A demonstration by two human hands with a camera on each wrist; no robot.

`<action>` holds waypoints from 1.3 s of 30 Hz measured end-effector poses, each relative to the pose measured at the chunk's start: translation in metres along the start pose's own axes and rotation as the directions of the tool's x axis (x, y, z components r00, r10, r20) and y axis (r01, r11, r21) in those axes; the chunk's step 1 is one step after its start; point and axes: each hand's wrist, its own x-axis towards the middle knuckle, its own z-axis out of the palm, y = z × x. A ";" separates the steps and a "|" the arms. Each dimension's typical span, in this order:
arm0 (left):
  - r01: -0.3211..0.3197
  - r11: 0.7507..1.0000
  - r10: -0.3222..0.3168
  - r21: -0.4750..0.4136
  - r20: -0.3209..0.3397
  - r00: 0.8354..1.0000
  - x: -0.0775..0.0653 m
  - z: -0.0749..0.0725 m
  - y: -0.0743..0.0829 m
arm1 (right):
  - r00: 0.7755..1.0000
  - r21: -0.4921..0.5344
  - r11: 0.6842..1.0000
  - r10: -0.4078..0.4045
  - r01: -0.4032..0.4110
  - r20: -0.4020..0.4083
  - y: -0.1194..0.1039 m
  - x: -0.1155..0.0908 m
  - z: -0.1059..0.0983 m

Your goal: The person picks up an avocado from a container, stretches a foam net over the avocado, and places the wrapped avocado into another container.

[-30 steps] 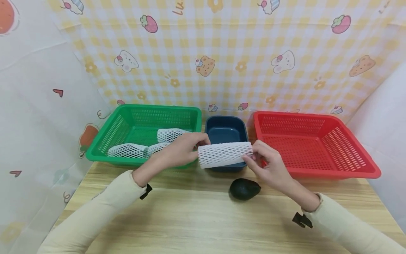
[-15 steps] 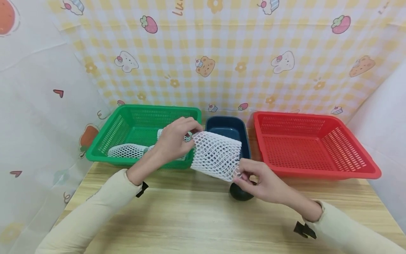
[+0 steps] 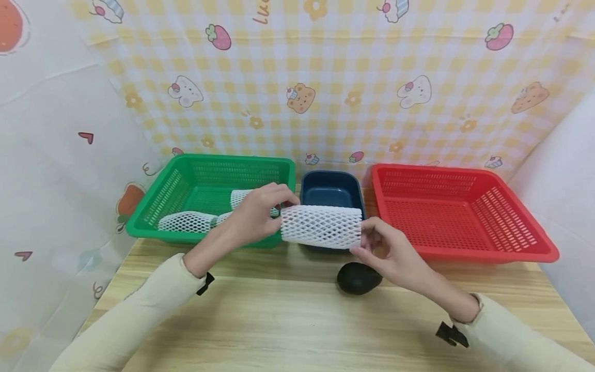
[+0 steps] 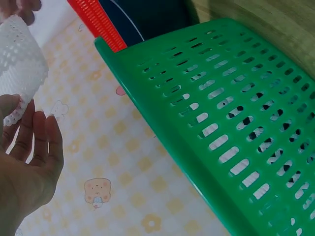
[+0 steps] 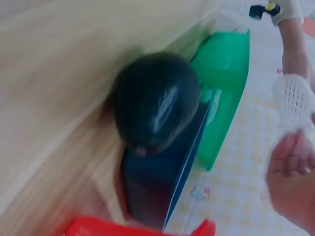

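Observation:
A white foam net sleeve [image 3: 322,226] is held up above the front of the dark blue bin [image 3: 331,187]. My left hand [image 3: 260,214] pinches its left end between thumb and fingers, as the left wrist view also shows with the sleeve [image 4: 22,64] there. At the opposite end my right hand [image 3: 392,253] grips the edge. On the table just below the sleeve and beside my right hand lies a dark avocado [image 3: 357,278], bare of any net. In the right wrist view the avocado [image 5: 156,101] looms large.
To the left a green basket [image 3: 162,170] contains several white net-covered pieces [image 3: 187,221], partly hidden by my left arm. On the right stands a red basket [image 3: 465,206]. A patterned cloth [image 3: 325,62] hangs behind the wooden table [image 3: 288,320].
The sleeve was rolled narrow, then spread flat and tilted; now it is level and narrower again. Both hands kept hold of it, and my right hand dipped and rose. The avocado stayed put.

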 end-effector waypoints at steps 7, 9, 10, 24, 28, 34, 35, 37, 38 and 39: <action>0.003 1.000 -0.003 -0.011 -0.013 1.000 -0.002 0.001 -0.001 | 0.919 -0.185 0.981 0.131 -0.065 0.372 0.018 -0.007 -0.003; 0.008 1.000 -0.008 -0.013 -0.007 1.000 -0.003 0.001 -0.002 | 0.877 -0.266 0.962 0.177 -0.059 0.446 0.019 -0.011 -0.001; 0.011 1.000 -0.011 -0.014 -0.003 1.000 -0.003 0.001 -0.002 | 0.862 -0.296 0.954 0.192 -0.052 0.469 0.020 -0.012 0.000; 0.013 1.000 -0.012 -0.019 0.024 1.000 -0.007 0.004 -0.004 | 0.785 -0.433 0.901 0.292 -0.034 0.546 0.027 -0.013 0.004; 0.024 1.000 -0.024 -0.016 0.036 0.999 -0.007 0.005 -0.004 | 0.782 -0.451 0.892 0.303 -0.032 0.544 0.028 -0.012 0.004; 0.031 0.999 -0.031 -0.013 0.044 0.999 -0.007 0.006 -0.004 | 0.785 -0.474 0.881 0.297 -0.005 0.543 0.029 -0.011 0.007; 0.032 0.999 -0.031 -0.012 0.045 0.998 -0.007 0.006 -0.004 | 0.786 -0.479 0.878 0.295 0.002 0.544 0.029 -0.011 0.007; 0.032 0.999 -0.031 -0.013 0.046 0.998 -0.008 0.006 -0.004 | 0.786 -0.486 0.874 0.294 0.009 0.544 0.028 -0.011 0.007; 0.032 0.999 -0.031 -0.013 0.046 0.998 -0.008 0.006 -0.004 | 0.787 -0.488 0.873 0.293 0.011 0.543 0.027 -0.011 0.007; 0.031 0.999 -0.031 -0.013 0.046 0.998 -0.008 0.006 -0.004 | 0.791 -0.483 0.876 0.286 0.014 0.541 0.027 -0.011 0.006</action>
